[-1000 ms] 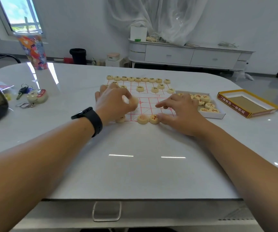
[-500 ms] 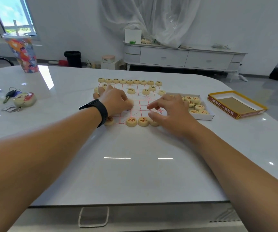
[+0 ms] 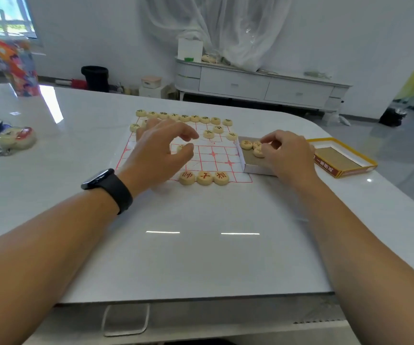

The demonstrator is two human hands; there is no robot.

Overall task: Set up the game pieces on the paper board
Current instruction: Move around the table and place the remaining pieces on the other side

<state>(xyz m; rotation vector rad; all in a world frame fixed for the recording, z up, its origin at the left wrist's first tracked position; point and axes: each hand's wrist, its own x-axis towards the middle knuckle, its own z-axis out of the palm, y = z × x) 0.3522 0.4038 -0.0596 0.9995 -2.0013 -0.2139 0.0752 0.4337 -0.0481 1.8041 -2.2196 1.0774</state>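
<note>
While the far side of the paper board (image 3: 208,158) looks done, with a full back row of black-lettered pieces (image 3: 184,117) and more just in front of it, the near side is barely started: three red-lettered pieces (image 3: 204,177) sit side by side on the near edge, maybe more hidden under the left hand. Rest of the red set is in the white box tray (image 3: 253,168) touching the board's right edge, so I'd call it a bit past halfway. Left hand (image 3: 161,150) hovers over the board's left half, fingers loosely curled and apart, thumb and forefinger gapped around a small piece (image 3: 180,147) on the grid; can't tell if they touch it. Right hand (image 3: 288,153) is in the tray, fingertips (image 3: 267,145) bunched on the loose pieces (image 3: 252,146); looks like a pinch on one, grip partly hidden. Yellow box lid (image 3: 343,155) lies further right.
</note>
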